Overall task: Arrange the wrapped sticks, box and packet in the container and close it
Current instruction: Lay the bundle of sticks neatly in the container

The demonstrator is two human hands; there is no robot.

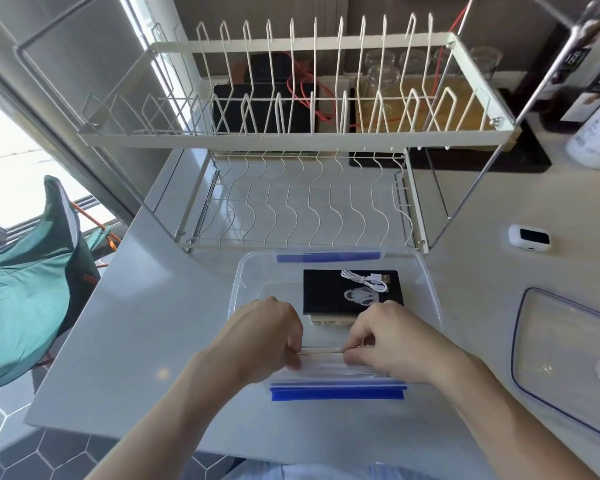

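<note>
**Sticks going in, lid not yet on**

Head view, everything placed against the clear container point(426, 289) at centre. Inside it, toward the far wall: a black box point(340, 292) lying flat, with a coiled white cable point(364, 280) resting on top. Poking out from under the box's near edge: a pale, flat item point(329, 322), possibly the packet, though too hidden to say for sure. Over the container's near wall, just behind the blue clip point(336, 394): 2 hands holding the wrapped sticks point(321, 351) level between them. Left hand point(264, 337) curled, fingertips pinching the left end of the sticks. Right hand point(392, 344) likewise curled, thumb and fingers pinched on the right end. Number of sticks impossible to tell.

To the right of the container, on the counter: the lid point(548, 351), lying flat and well apart. Behind the container: a white dish rack point(291, 140).

Judged progress: box placed, sticks being lowered in. Remaining: release the sticks, confirm the packet, fetch the lid, snap the clips.
</note>
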